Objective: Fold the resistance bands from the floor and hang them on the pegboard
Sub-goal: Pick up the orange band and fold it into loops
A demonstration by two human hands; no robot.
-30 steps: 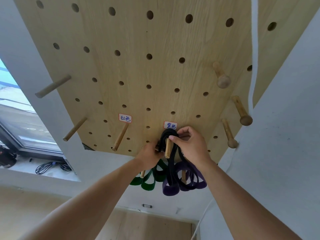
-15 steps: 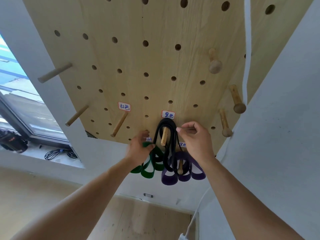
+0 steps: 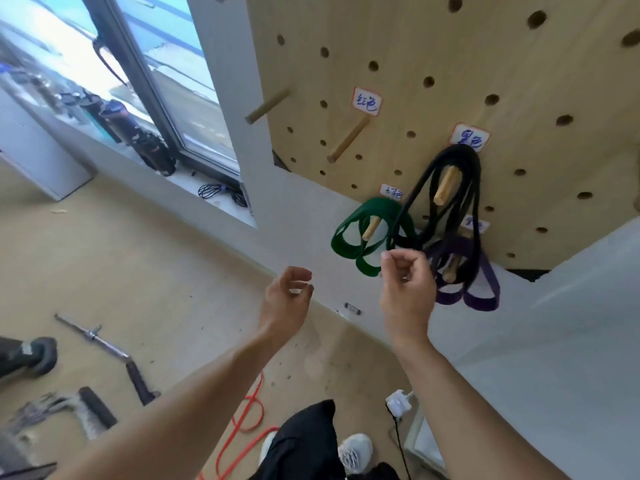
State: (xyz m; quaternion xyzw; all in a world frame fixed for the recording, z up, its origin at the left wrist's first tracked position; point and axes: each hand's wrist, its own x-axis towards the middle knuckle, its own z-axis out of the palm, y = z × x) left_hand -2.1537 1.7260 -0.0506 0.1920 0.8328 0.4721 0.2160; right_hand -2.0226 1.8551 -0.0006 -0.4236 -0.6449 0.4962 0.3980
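A folded black band (image 3: 437,195) hangs on a wooden peg of the pegboard (image 3: 450,81) under a white label. Below it to the left a green band (image 3: 360,233) hangs on its own peg, and a purple band (image 3: 471,271) hangs lower right. My left hand (image 3: 285,299) hovers below the board with loosely curled fingers and holds nothing. My right hand (image 3: 407,289) is in front of the bands, fingers loosely curled, empty. A red band (image 3: 247,415) lies on the floor by my feet. An empty peg (image 3: 348,138) stands under another label.
A window with bottles (image 3: 131,133) on its sill is at the left. A metal bar (image 3: 104,348) and handle attachments (image 3: 79,407) lie on the wooden floor. A white plug (image 3: 400,403) with a black cord sits near the grey wall at the right.
Both hands have let go of the black band and dropped away from the pegboard. My view has swung down and left, bringing the floor and the red band into sight.
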